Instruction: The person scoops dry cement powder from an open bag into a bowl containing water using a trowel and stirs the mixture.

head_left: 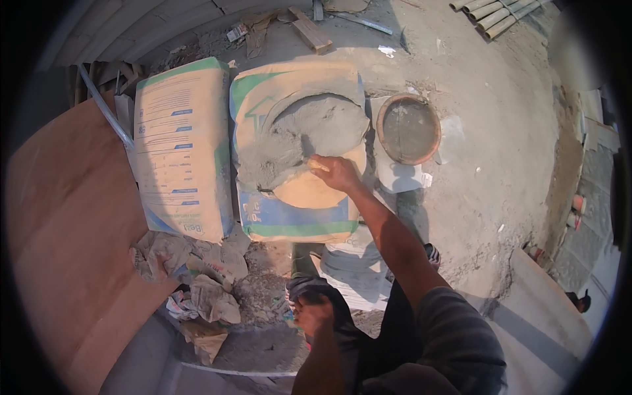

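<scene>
My right hand (337, 172) is closed round the light wooden handle of a trowel (307, 146). Its dark metal part reaches into loose grey cement powder (321, 122), which hides the blade. The powder shows through a large cut opening in the top of a cement bag (299, 227) lying flat. Low in the view, my left hand (315, 315) rests on my knee, fingers apart and partly bent, with nothing visible in it. Right of the cut bag stands a round clay-coloured bowl (411, 129) with grey material inside.
Another cement bag (181, 151), unopened, lies on the left beside a brown board (79, 217). Crumpled paper (212, 299) is piled near my feet. Bamboo poles (503, 18) lie at the upper right and a wood block (309, 31) at the top.
</scene>
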The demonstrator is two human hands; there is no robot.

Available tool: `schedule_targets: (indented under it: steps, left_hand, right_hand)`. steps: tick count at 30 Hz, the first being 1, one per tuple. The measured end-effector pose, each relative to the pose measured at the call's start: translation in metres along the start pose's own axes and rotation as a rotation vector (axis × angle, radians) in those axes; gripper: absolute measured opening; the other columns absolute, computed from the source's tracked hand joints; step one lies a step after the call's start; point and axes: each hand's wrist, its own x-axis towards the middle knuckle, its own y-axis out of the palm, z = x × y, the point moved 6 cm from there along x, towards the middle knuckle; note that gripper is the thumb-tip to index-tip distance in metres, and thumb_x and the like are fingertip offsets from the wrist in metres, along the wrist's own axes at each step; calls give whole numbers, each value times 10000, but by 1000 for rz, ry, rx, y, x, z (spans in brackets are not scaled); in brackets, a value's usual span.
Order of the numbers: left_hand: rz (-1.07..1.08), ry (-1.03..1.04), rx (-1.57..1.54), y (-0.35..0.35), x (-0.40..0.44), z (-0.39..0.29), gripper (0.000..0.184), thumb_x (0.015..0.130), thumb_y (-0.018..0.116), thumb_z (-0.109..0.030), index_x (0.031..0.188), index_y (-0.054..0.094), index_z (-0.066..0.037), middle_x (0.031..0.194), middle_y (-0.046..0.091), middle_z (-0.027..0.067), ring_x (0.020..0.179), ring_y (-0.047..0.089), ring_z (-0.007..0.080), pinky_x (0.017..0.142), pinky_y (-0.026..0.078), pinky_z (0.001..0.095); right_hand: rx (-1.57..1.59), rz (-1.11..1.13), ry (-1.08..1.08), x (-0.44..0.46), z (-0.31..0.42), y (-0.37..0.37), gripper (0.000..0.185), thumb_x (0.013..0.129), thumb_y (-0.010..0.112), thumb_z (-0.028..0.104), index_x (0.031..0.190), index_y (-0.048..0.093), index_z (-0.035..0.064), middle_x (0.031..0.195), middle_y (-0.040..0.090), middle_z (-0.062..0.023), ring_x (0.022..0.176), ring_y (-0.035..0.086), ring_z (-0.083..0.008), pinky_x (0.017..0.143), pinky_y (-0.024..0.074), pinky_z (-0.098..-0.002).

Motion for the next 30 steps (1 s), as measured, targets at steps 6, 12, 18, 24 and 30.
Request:
schedule_targets:
  steps: [6,12,18,24,30]
  left_hand:
    - [-5,17,22,-9,-10,-12,649,871,604,-545,1295,572,-55,1365,597,175,1237,607,362,1018,455,503]
    - [-37,27,48,-2,-9,-12,678,866,606,-560,1311,569,-49,1381,589,187,1237,606,379,1037,456,504]
    - [-99,37,40,4,-8,-10,673,850,629,-550,1280,578,-34,1352,598,197,1182,633,412,1023,480,515]
    - [-91,32,37,1,-11,-12,641,856,639,-535,1247,589,-29,1307,620,195,1172,635,408,1013,484,516]
    - [-65,25,24,-1,-10,-10,637,853,646,-533,1248,594,-36,1300,623,195,1186,625,402,1010,481,521]
  right_hand:
    - [129,-189,-19,-56,-28,-53,444,911,738,386,1303,693,182,1167,734,-160,1039,703,-369,897,560,-428]
    - [264,-437,212,-103,-97,-95,499,916,758,335,1312,670,45,1195,724,-203,1111,708,-339,927,552,-383]
    - [290,-737,454,-120,-151,-106,425,949,731,221,1311,664,8,1164,738,-215,1066,711,-251,914,532,-331]
    - [299,-851,616,-118,-161,-112,365,916,724,284,1207,717,64,1051,725,-252,1028,690,-439,852,537,-462]
    - [41,-849,630,-113,-170,-116,297,919,731,297,1096,751,60,797,671,-154,693,651,-287,612,502,-402]
